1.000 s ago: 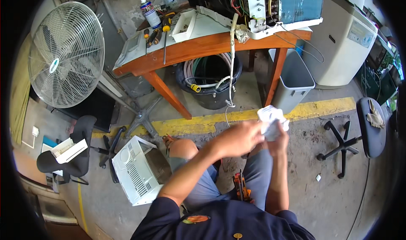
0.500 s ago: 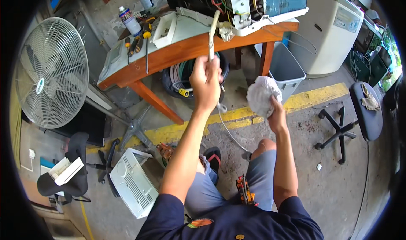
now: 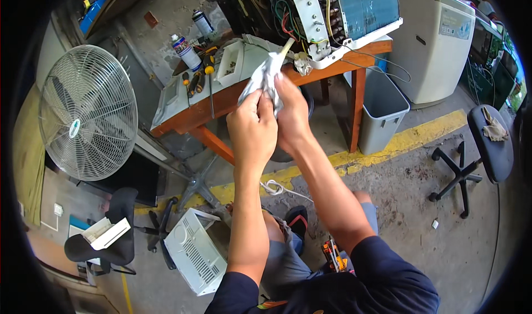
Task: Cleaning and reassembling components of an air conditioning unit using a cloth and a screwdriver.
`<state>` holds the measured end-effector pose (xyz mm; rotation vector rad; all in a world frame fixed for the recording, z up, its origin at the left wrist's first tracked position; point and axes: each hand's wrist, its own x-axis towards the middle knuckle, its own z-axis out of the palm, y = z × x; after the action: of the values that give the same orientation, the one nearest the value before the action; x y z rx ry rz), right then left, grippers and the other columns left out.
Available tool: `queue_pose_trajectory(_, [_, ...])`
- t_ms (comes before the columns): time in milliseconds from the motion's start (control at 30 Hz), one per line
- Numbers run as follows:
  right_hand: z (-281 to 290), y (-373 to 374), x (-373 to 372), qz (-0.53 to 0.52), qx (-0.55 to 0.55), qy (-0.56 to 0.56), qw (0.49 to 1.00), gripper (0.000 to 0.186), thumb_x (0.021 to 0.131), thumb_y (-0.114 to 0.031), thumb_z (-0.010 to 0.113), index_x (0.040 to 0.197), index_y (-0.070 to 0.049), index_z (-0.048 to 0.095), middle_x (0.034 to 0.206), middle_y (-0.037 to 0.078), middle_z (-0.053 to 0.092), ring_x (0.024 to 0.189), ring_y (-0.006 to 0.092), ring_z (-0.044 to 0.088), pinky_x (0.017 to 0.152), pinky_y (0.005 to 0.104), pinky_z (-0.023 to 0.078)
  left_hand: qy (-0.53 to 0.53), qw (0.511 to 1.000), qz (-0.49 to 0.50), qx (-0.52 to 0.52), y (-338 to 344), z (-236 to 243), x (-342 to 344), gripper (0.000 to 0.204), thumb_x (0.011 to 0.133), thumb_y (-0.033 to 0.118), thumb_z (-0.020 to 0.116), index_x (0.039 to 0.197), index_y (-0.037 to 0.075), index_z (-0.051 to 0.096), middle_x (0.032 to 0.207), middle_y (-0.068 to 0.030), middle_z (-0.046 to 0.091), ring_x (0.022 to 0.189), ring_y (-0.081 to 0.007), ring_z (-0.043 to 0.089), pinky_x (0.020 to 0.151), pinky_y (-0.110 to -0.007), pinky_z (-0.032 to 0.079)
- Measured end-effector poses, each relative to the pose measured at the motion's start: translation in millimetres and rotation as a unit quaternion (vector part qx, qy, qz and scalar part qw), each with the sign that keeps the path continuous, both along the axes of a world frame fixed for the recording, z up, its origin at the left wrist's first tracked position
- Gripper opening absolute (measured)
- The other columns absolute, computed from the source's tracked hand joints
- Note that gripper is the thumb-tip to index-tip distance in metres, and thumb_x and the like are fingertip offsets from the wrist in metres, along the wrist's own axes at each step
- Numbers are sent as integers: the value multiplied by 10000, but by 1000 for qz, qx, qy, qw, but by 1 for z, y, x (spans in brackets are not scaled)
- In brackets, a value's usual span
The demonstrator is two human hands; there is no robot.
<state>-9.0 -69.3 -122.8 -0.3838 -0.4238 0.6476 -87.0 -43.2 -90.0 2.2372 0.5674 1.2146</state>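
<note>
Both hands are nearly closed: the left hand [image 3: 255,123] has its fingers curled over a crumpled white cloth [image 3: 262,77], and the right hand [image 3: 292,114] grips it from beside, thumb up. The cloth is bunched around a pale off-white cord [image 3: 287,46], in front of the orange-brown wooden desk [image 3: 183,118]. How tightly they squeeze, I cannot tell.

Crumpled wht cloth [image 3: 262,79] – bunched rnd pale cord [image 3: 287,46], whose upper bit's bare – slanting up.
</note>
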Motion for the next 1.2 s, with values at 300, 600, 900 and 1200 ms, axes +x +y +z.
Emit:
queue_pose_trajectory(300, [51, 24, 35, -180, -96, -8, 979, 404, 1108, -306, 456, 971, 28, 638, 857, 102, 635, 744, 146, 532, 693, 329, 476, 49, 983, 62, 168, -5, 14, -6, 111, 936, 50, 644, 874, -37, 676, 761, -219, 705, 544, -388, 548, 573, -485, 455])
queue_pose_trajectory(600, [43, 35, 38, -194, -108, -84, 971, 472, 1097, -306, 451, 842, 63, 598, 734, 127, 594, 662, 197, 510, 630, 367, 470, -18, 975, 56, 213, 11, -6, 6, 126, 912, 17, 656, 982, -38, 746, 861, -187, 754, 595, -395, 630, 585, -452, 501])
queue_pose_trajectory(900, [32, 31, 25, -241, -202, -136, 940, 429, 1093, -293, 447, 882, 34, 626, 792, 97, 601, 703, 161, 496, 638, 327, 454, -8, 966, 86, 245, 29, -16, 2, 284, 854, -40, 671, 1109, -20, 792, 899, -171, 784, 618, -336, 650, 619, -407, 534])
queue_pose_trajectory(1200, [25, 38, 11, -279, -168, -148, 934, 405, 1083, -269, 425, 904, 23, 641, 798, 101, 618, 703, 169, 521, 636, 328, 458, 28, 965, 101, 242, 33, -15, -5, 160, 887, 5, 669, 1019, -6, 758, 882, -168, 771, 575, -345, 619, 577, -436, 499])
